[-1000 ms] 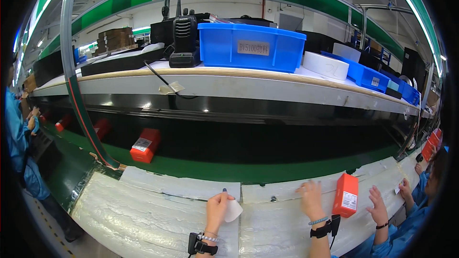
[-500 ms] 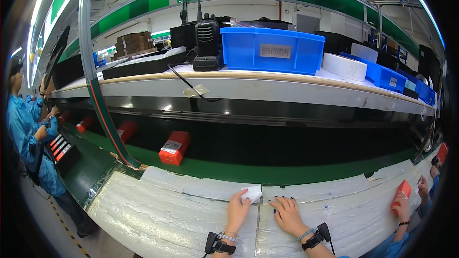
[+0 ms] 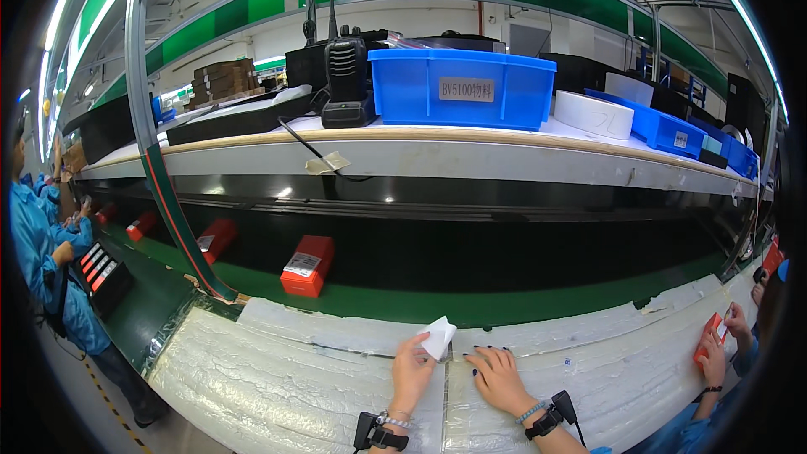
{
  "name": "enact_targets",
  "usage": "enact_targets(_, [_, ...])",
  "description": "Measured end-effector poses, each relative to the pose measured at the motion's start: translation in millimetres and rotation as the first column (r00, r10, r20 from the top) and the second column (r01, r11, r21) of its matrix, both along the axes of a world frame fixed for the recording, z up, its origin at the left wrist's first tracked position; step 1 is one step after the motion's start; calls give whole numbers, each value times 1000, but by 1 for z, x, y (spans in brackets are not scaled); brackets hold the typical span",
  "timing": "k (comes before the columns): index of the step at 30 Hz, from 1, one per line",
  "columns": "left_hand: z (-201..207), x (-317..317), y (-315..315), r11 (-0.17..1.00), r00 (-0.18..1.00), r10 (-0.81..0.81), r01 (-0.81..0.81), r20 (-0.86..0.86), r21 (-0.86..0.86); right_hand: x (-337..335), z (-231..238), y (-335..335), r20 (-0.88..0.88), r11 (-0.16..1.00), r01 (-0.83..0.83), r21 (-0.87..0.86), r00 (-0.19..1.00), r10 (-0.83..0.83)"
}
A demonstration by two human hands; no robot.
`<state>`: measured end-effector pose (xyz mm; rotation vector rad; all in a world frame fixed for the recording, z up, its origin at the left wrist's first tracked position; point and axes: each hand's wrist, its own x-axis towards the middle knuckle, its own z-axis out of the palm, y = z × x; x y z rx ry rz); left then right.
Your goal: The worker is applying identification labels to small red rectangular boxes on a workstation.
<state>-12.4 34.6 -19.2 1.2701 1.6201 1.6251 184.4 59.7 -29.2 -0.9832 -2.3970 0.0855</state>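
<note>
Our left hand (image 3: 412, 370) pinches a small white folded paper piece (image 3: 438, 337) at the white padded bench's (image 3: 277, 370) far edge; our right hand (image 3: 498, 377), at three o'clock, lies flat, fingers spread.

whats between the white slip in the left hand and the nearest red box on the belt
In the head view, only bare surface: white padded bench top, then green conveyor belt. The white slip, pinched by the left hand, and the red box stand apart.

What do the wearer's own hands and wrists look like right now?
Both hands are bare, no gloves. The left hand has a black strapped device and a beaded bracelet at the wrist. The right hand has dark-painted nails, a pale bracelet and a black wrist device with a cable.
</note>
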Motion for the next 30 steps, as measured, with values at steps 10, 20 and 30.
enact_targets(10, [1, 3, 0, 994, 992, 67, -75, -104, -74, 0, 1, 0, -5, 1000, -1, -4, 1000, 1])
enact_targets(20, [7, 5, -3, 994, 991, 70, -79, -113, -79, 0, 2, -1, 0, 1000, 2, -6, 1000, -2])
enact_targets(30, [7, 4, -4, 999, 974, 52, -53, -221, 1, 1, 0, 0, 1, 1000, 6, -9, 1000, -6])
